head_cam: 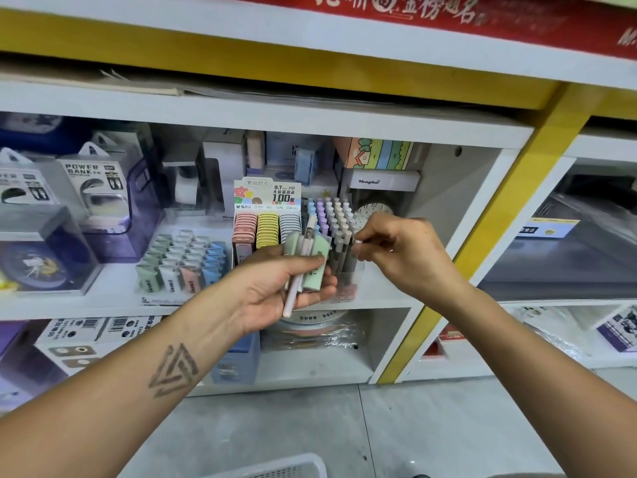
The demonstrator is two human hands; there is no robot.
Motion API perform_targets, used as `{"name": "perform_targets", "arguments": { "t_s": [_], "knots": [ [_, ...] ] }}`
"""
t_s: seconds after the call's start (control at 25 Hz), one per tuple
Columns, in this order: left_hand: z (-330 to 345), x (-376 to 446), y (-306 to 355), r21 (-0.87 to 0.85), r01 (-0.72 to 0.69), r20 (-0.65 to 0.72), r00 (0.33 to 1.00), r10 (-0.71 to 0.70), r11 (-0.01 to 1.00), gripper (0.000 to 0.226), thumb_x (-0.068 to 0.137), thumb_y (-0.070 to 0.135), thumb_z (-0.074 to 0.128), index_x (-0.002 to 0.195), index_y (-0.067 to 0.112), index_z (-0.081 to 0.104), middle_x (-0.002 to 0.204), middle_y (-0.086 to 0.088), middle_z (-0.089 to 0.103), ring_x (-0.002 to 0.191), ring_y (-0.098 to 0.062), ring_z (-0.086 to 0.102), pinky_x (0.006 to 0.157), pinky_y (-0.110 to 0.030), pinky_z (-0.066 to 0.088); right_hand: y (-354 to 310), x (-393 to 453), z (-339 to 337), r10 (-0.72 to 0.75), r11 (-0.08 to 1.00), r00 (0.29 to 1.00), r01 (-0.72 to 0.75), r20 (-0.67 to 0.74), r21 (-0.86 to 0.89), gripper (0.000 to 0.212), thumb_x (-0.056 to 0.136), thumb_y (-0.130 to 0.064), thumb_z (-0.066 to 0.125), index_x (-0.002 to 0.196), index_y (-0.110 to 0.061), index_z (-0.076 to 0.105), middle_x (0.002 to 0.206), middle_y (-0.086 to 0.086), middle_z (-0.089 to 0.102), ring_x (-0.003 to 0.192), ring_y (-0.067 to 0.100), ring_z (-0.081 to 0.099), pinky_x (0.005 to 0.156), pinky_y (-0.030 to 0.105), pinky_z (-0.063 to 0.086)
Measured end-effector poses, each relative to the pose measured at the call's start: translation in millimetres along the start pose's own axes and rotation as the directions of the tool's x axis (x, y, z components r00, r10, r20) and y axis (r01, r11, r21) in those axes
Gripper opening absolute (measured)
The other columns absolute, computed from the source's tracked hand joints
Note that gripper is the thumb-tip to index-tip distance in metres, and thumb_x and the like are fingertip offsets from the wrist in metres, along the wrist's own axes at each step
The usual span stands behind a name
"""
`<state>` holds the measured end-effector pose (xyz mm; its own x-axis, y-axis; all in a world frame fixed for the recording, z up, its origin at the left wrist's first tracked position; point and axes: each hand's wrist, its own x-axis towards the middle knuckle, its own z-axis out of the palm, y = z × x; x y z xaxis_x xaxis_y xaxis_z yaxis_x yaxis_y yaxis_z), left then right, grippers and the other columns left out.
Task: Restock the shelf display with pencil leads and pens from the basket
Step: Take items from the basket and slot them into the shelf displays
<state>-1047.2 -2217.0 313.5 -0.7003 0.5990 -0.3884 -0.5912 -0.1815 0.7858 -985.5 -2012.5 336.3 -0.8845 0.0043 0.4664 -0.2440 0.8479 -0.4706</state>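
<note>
My left hand grips a bundle in front of the shelf: green pencil lead cases and a pale pink pen standing upright between them. My right hand pinches a small white-tipped pen right beside the clear pen display, which holds rows of blue, purple and grey pens. Left of that stands the lead display box with pink, yellow and grey cases. A white basket shows at the bottom edge.
A tray of pastel cases sits left of the lead box. Power bank boxes fill the shelf's left side. A clock stands behind the pens. A yellow post bounds the bay on the right. Grey floor lies below.
</note>
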Motion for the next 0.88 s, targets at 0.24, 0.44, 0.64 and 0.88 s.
{"name": "perform_targets", "arguments": {
  "t_s": [0.24, 0.44, 0.64, 0.88],
  "knots": [
    [-1.2, -4.8, 0.2, 0.058, -0.032, 0.015, 0.999, 0.031, 0.998, 0.029, 0.075, 0.001, 0.075, 0.103, -0.002, 0.071, 0.094, -0.025, 0.073, 0.083, -0.036, 0.073, 0.061, -0.039, 0.06, 5.5, 3.8, 1.0, 0.123, 0.973, 0.992, -0.117, 0.019, -0.199, 0.02, 0.096, -0.021, 0.064, 0.112, -0.016, 0.076, 0.1, -0.003, 0.074, 0.083, 0.003, 0.057, 0.074, 0.015, 0.041],
    [-0.9, -7.9, 2.8, 0.052, -0.056, 0.03, 0.998, 0.054, 0.997, 0.036, 0.077, -0.002, 0.072, 0.112, -0.004, 0.064, 0.098, -0.03, 0.071, 0.09, -0.042, 0.072, 0.065, -0.039, 0.061, -24.3, 11.7, 11.1, 0.272, 0.904, 0.958, -0.288, 0.095, 0.315, 0.016, 0.091, -0.031, 0.07, 0.103, -0.02, 0.075, 0.081, -0.005, 0.075, 0.062, 0.002, 0.062, 0.052, 0.015, 0.044],
    [-4.5, -14.3, 8.5, 0.029, -0.028, 0.086, 0.996, 0.025, 0.999, 0.031, 0.085, -0.003, 0.065, 0.115, -0.007, 0.062, 0.104, -0.035, 0.068, 0.097, -0.046, 0.069, 0.073, -0.043, 0.061, -33.1, 19.0, 18.6, 0.396, 0.712, 0.895, -0.442, 0.208, 0.545, 0.008, 0.085, -0.006, 0.076, 0.092, -0.003, 0.074, 0.07, 0.005, 0.071, 0.053, 0.006, 0.059, 0.05, 0.017, 0.046],
    [-19.0, -18.9, 20.4, -0.028, 0.003, 0.088, 0.996, 0.0, 1.0, 0.033, 0.096, -0.001, 0.053, 0.128, -0.01, 0.052, 0.118, -0.034, 0.064, 0.108, -0.049, 0.064, 0.093, -0.05, 0.051, -34.7, 26.1, 8.5, 0.378, 0.613, 0.902, -0.413, 0.21, 0.673, 0.01, 0.086, 0.004, 0.07, 0.096, 0.004, 0.067, 0.081, 0.022, 0.073, 0.061, 0.022, 0.069, 0.058, 0.024, 0.057]
  ]
}}
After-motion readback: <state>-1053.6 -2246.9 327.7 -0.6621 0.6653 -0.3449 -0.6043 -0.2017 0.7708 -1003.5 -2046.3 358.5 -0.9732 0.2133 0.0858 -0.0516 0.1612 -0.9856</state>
